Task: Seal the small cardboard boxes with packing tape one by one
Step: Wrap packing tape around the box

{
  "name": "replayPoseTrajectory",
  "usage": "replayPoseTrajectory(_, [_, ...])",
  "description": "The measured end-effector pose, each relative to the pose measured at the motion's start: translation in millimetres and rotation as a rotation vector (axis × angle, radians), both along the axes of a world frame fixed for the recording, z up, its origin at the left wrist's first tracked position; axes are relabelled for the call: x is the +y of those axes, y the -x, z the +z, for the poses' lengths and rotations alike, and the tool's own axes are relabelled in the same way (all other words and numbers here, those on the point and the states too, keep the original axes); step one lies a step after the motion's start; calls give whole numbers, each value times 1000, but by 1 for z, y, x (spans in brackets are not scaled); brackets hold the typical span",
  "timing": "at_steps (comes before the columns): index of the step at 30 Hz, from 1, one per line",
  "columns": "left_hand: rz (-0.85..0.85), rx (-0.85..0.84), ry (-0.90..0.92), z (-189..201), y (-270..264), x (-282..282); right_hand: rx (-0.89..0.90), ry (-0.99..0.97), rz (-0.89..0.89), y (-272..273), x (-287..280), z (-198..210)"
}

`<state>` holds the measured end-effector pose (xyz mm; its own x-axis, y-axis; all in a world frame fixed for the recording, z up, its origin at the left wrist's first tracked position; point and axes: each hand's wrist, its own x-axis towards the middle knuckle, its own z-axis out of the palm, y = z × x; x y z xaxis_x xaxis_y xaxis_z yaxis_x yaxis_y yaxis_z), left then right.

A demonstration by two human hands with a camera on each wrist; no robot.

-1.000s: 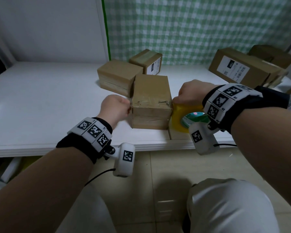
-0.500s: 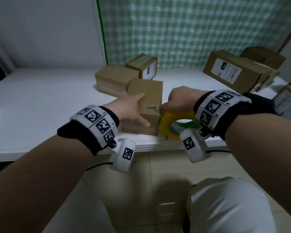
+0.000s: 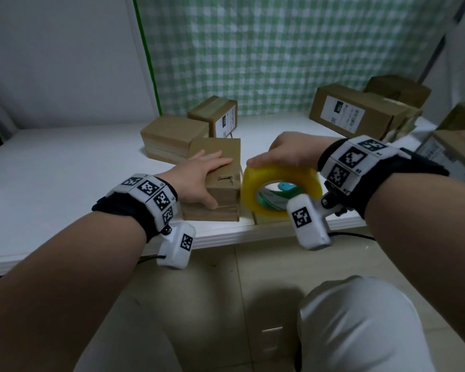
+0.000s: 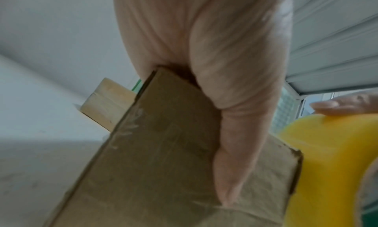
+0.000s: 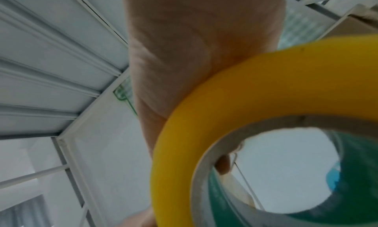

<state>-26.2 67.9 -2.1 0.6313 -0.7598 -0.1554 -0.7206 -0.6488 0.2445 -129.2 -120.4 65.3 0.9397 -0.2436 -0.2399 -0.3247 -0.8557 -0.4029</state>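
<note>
A small brown cardboard box (image 3: 226, 194) stands near the front edge of the white table (image 3: 65, 170). My left hand (image 3: 202, 171) lies over its near top edge, fingers on the top and thumb down the front face; the left wrist view shows the thumb (image 4: 235, 133) pressed on the box (image 4: 153, 157). Just right of the box, my right hand (image 3: 287, 154) grips a yellow roll of packing tape (image 3: 253, 194) from above, tilted on its edge. The roll (image 5: 225, 101) fills the right wrist view, with one fingertip showing through the core.
Two more small boxes (image 3: 172, 138) (image 3: 215, 114) sit behind the held one. Larger labelled boxes (image 3: 360, 111) are stacked at the back right before a green checked cloth (image 3: 279, 49). A teal object (image 3: 286, 187) shows through the roll's core. My knees are below the table edge.
My left hand, a fist beside the box a second ago, has opened and settled over the box's top and front. My right hand has tipped the tape roll up beside the box.
</note>
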Motion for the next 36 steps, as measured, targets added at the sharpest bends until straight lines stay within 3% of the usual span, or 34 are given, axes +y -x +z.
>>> replayPoseTrajectory(3, [9, 37, 24, 1, -1, 1, -78, -33, 2, 1, 0, 18])
replayPoseTrajectory(10, [64, 192, 193, 1, -7, 16, -61, 114, 69, -6, -3, 27])
replayPoseTrajectory(14, [52, 192, 210, 0, -8, 19, -24, 172, 67, -10, -8, 18])
replayPoseTrajectory(36, [19, 163, 184, -2, -11, 19, 67, 90, 15, -16, -9, -11])
